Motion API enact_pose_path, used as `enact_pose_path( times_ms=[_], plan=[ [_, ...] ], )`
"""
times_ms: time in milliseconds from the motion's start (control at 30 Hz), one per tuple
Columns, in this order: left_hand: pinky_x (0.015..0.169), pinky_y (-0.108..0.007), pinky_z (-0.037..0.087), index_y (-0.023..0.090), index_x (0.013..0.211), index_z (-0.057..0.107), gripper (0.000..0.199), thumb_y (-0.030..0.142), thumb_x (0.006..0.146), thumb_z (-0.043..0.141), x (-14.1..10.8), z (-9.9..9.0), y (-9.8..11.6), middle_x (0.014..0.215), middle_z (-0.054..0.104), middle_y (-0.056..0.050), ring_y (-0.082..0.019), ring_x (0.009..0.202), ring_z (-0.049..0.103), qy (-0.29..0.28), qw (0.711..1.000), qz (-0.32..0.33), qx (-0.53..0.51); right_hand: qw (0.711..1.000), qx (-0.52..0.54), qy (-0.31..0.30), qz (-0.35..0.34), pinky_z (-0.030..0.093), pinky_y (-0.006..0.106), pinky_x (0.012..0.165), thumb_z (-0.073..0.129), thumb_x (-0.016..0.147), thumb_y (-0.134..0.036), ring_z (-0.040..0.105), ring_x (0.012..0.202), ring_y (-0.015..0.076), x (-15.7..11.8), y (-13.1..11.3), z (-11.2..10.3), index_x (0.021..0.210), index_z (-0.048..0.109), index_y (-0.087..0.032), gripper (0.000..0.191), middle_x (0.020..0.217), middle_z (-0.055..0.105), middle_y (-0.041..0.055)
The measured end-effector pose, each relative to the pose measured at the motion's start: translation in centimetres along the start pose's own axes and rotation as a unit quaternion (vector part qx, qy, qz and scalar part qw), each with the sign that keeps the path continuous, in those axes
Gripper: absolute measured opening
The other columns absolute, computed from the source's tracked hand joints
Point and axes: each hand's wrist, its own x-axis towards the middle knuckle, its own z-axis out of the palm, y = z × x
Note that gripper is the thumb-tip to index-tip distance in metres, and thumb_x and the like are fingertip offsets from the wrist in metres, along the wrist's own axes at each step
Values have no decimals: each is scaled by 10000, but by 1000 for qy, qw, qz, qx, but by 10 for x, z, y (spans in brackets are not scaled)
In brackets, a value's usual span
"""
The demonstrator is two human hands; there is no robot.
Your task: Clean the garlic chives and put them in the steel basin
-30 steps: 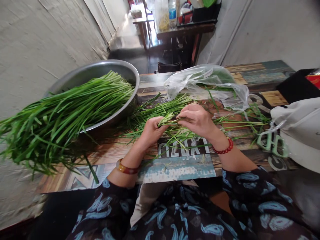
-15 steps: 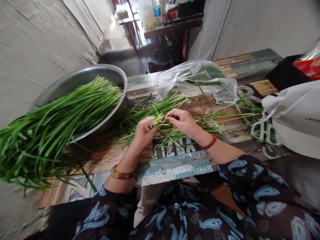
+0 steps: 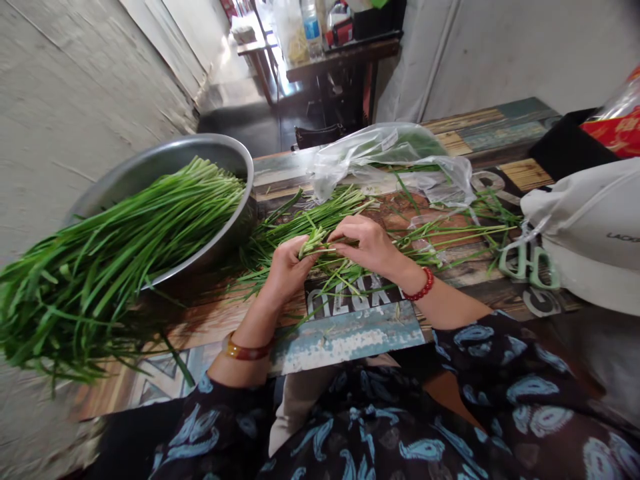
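Observation:
My left hand (image 3: 289, 268) is wrapped round a small bunch of green stalks (image 3: 314, 241), their pale ends poking out past the thumb. Close on its right, my right hand (image 3: 367, 245) has thumb and forefinger together at the tips of those stalks; what it pinches is too small to make out. Behind and beneath both hands, loose green stalks (image 3: 340, 203) lie on the patterned wooden table (image 3: 350, 337). On the left, a metal bowl (image 3: 210, 143) holds a large heap of long green leaves (image 3: 135, 233) that hangs over its rim.
A clear plastic bag (image 3: 390, 143) with greens inside lies at the table's back. To the right are green-handled scissors (image 3: 530, 265), a white cap (image 3: 595, 233) and a black box (image 3: 565, 147). Farther off, a second table (image 3: 345, 57) bears a bottle (image 3: 313, 30).
My right hand has shifted slightly, its fingers now more stretched out at the stalk ends. My left hand keeps the bunch in nearly the same place.

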Motion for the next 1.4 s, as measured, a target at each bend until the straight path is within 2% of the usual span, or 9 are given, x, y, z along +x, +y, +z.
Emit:
enact_pose_path(
  times_ms=[300,433,500,633,767,867,1033,1267,1400],
  plan=[
    [633,-239,370,159,749,626,323,451,888,612,1,3,5,704,537,5,-133,687,443,-7,999,-14,-47,957,220,68,177,487,281,693,739,819,-417,625,734,146,1,-4,15,789,733,-179,241,779,707,28],
    [650,-244,369,161,712,595,299,403,887,612,0,3,-1,701,522,12,-132,698,451,12,999,-16,-40,922,266,163,231,466,260,643,707,834,-495,562,644,116,1,6,0,777,695,-187,314,705,653,-4],
    [659,-250,369,166,708,576,290,389,892,601,0,3,-4,709,526,11,-135,707,460,20,999,-10,-43,937,219,162,220,468,272,643,651,878,-532,555,624,120,1,10,-13,750,691,-189,368,673,638,-1],
    [671,-274,357,180,664,516,312,353,922,557,1,3,-3,664,491,13,-144,685,448,16,1000,15,10,991,38,57,114,511,336,793,595,929,-476,644,795,179,-1,10,-30,729,712,-194,365,804,709,50],
    [765,-335,372,181,681,548,279,286,939,536,-1,4,2,796,618,-51,-194,799,493,38,984,71,158,996,-7,25,81,534,329,763,696,842,-350,659,838,186,-3,7,-22,971,730,-201,200,950,724,53],
    [836,-381,376,191,819,640,126,219,913,561,-4,7,7,1008,698,-86,-243,957,522,59,959,90,262,998,-7,17,61,522,321,710,677,860,-322,636,728,172,-6,5,-12,786,712,-203,144,781,706,33],
    [891,-398,428,169,965,661,168,127,884,520,-8,14,12,967,708,-101,-252,950,597,-19,935,129,328,999,-33,13,23,540,354,767,668,880,-290,679,816,198,-7,-4,-11,838,744,-237,102,844,752,43],
    [733,-355,485,138,980,644,198,99,900,467,-14,22,9,889,701,-120,-239,801,630,-56,958,94,266,998,-48,-28,-26,563,366,738,635,908,-289,686,804,212,-12,0,-9,832,763,-247,155,808,733,46],
    [755,-338,494,151,896,637,144,91,854,513,-9,12,5,878,685,-88,-211,808,612,19,984,91,150,993,-104,-46,-21,557,455,956,541,969,-327,676,1091,252,-10,3,-12,1214,707,-236,309,1152,728,110]
  ],
)
